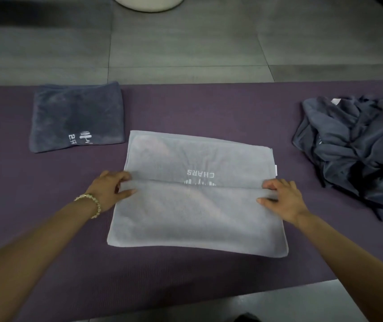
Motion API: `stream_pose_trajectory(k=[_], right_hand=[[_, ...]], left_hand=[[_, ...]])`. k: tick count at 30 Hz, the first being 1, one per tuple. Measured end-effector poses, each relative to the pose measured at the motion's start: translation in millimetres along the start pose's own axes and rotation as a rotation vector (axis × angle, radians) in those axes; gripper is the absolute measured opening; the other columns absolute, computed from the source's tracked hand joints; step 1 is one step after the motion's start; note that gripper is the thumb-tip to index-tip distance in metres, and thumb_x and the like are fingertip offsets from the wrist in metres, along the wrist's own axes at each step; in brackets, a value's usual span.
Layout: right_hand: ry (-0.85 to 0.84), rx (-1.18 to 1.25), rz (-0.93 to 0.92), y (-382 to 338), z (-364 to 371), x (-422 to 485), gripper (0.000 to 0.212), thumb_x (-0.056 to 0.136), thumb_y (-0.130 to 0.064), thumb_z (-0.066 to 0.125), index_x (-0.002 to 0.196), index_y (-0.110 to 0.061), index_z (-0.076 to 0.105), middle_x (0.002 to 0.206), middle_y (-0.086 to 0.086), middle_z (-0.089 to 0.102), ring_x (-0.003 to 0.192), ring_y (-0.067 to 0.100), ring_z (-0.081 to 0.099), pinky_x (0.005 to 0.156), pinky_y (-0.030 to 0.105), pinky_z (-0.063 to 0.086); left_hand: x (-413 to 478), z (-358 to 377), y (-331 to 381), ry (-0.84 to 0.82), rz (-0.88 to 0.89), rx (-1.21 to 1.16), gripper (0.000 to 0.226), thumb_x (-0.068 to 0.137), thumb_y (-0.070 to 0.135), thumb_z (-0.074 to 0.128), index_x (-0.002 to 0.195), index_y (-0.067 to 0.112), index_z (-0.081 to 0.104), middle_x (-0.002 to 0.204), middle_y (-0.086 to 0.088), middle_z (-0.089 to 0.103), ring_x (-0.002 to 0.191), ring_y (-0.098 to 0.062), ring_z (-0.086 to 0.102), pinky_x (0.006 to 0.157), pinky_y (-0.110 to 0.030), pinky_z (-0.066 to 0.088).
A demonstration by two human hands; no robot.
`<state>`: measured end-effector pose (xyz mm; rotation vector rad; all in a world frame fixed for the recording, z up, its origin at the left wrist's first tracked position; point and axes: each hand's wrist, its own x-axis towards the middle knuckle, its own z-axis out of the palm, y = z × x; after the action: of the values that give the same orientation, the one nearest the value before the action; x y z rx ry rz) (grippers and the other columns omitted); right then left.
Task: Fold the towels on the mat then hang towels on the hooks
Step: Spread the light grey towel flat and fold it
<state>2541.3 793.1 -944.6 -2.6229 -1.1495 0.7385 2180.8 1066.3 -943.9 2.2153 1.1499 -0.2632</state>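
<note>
Now both hands clamped on fold edge: left hand (111, 189) pinches left end, right hand (283, 198) right end of light grey towel (197, 217), mid-mat (209, 108), near half doubled over far half. Two-end hold likely keeps edge straight. Count: one folded dark towel (76, 115) far left, one crumpled dark heap (358, 154) right, one mat.

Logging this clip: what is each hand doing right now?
Left hand: pinches the folded edge of the light grey towel.
Right hand: pinches the same edge.
</note>
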Motion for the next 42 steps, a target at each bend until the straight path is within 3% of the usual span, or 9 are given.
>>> stream_pose_trajectory(k=[4, 9, 17, 20, 25, 28, 32, 36, 42], right_hand=[[-0.085, 0.589, 0.107, 5, -21, -4, 0.021, 0.076, -0.021, 0.078, 0.078, -0.008, 0.062, 0.083, 0.003, 0.063, 0.077, 0.012, 0.061, 0.063, 0.013, 0.046], [-0.048, 1.110, 0.158, 2, -44, 5, 0.083, 0.036, -0.060, 0.089, 0.099, -0.009, 0.067, 0.090, 0.004, 0.074, 0.080, 0.015, 0.071, 0.061, 0.024, 0.056], [0.184, 0.995, 0.274, -20, -55, 81, 0.011, 0.092, -0.019, 0.061, 0.089, -0.011, 0.067, 0.086, 0.000, 0.066, 0.065, 0.006, 0.065, 0.057, 0.014, 0.055], [0.231, 0.915, 0.298, -20, -46, 93, 0.013, 0.094, -0.019, 0.059, 0.087, -0.010, 0.065, 0.081, -0.002, 0.060, 0.070, 0.009, 0.055, 0.054, 0.010, 0.048], [0.098, 0.823, 0.387, -11, -36, 78, 0.031, 0.084, -0.028, 0.071, 0.106, -0.006, 0.066, 0.103, 0.006, 0.068, 0.096, 0.023, 0.064, 0.094, 0.039, 0.050], [0.095, 0.772, 0.445, -4, -28, 57, 0.020, 0.086, -0.028, 0.069, 0.083, -0.008, 0.065, 0.085, 0.005, 0.066, 0.082, 0.024, 0.061, 0.080, 0.038, 0.052], [0.194, 0.718, 0.373, -8, -12, 37, 0.027, 0.092, -0.028, 0.061, 0.085, -0.003, 0.057, 0.077, 0.006, 0.058, 0.073, 0.021, 0.051, 0.058, 0.027, 0.042], [0.375, 0.672, 0.271, -20, -5, 33, 0.023, 0.097, -0.027, 0.052, 0.088, -0.005, 0.052, 0.074, 0.003, 0.055, 0.071, 0.019, 0.050, 0.058, 0.028, 0.040], [0.568, 0.649, 0.196, -27, -7, 30, 0.022, 0.099, -0.029, 0.046, 0.093, -0.008, 0.052, 0.074, -0.002, 0.055, 0.066, 0.011, 0.049, 0.060, 0.024, 0.040]], left_hand=[[-2, -16, -2, -0.063, -0.160, -0.553, 0.031, 0.082, 0.038, 0.067, 0.105, 0.017, 0.069, 0.103, 0.008, 0.069, 0.090, -0.004, 0.065, 0.074, -0.012, 0.045], [11, -35, 14, 0.040, -0.233, -1.008, 0.042, 0.077, 0.044, 0.064, 0.102, 0.011, 0.069, 0.099, -0.004, 0.073, 0.084, -0.009, 0.071, 0.067, -0.013, 0.055], [84, -49, 43, 0.306, -0.235, -0.823, 0.023, 0.087, 0.041, 0.063, 0.089, 0.019, 0.072, 0.092, -0.004, 0.067, 0.085, -0.016, 0.059, 0.092, -0.035, 0.050], [90, -38, 42, 0.324, -0.261, -0.758, 0.037, 0.093, 0.039, 0.055, 0.110, 0.009, 0.068, 0.098, -0.007, 0.064, 0.092, -0.019, 0.057, 0.096, -0.038, 0.046], [67, -14, 37, 0.235, -0.326, -0.597, 0.039, 0.094, 0.037, 0.053, 0.117, 0.006, 0.061, 0.107, -0.010, 0.062, 0.096, -0.020, 0.054, 0.084, -0.026, 0.039], [49, -4, 32, 0.230, -0.313, -0.532, 0.026, 0.094, 0.034, 0.054, 0.102, 0.010, 0.061, 0.097, -0.010, 0.061, 0.087, -0.020, 0.053, 0.078, -0.027, 0.038], [44, 0, 36, 0.249, -0.307, -0.595, 0.032, 0.095, 0.035, 0.053, 0.104, 0.005, 0.063, 0.093, -0.009, 0.060, 0.086, -0.020, 0.053, 0.079, -0.028, 0.040], [47, 2, 48, 0.226, -0.381, -0.802, 0.038, 0.091, 0.047, 0.053, 0.095, 0.011, 0.062, 0.090, -0.007, 0.061, 0.084, -0.022, 0.057, 0.086, -0.037, 0.048], [42, -5, 56, 0.450, -0.209, -0.857, 0.026, 0.099, 0.034, 0.044, 0.096, 0.016, 0.063, 0.081, 0.005, 0.059, 0.071, -0.005, 0.053, 0.064, -0.015, 0.044]])
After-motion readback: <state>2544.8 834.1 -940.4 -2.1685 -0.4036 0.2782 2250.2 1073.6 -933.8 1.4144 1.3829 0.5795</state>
